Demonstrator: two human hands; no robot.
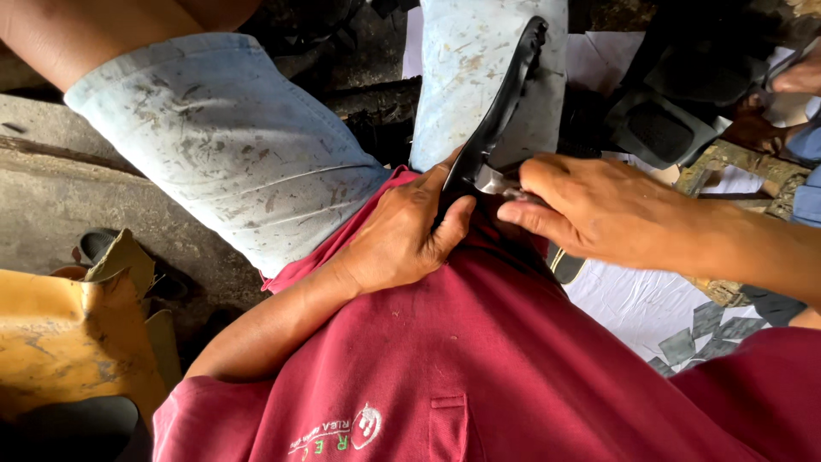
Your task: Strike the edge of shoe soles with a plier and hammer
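On the lap, curved black rubber sole [505, 103], left hand [402, 235], right hand [590, 210] gripping.

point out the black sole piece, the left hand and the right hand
black sole piece [505, 103], head view, on the middle of its curved edge against the right knee
left hand [402, 235], head view, on the back of the hand
right hand [590, 205], head view, on the back of the hand

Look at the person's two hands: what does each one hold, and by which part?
The left hand grips the black curved rubber piece at its lower end. The right hand pinches a small metal tool against that end; its grip is hidden.
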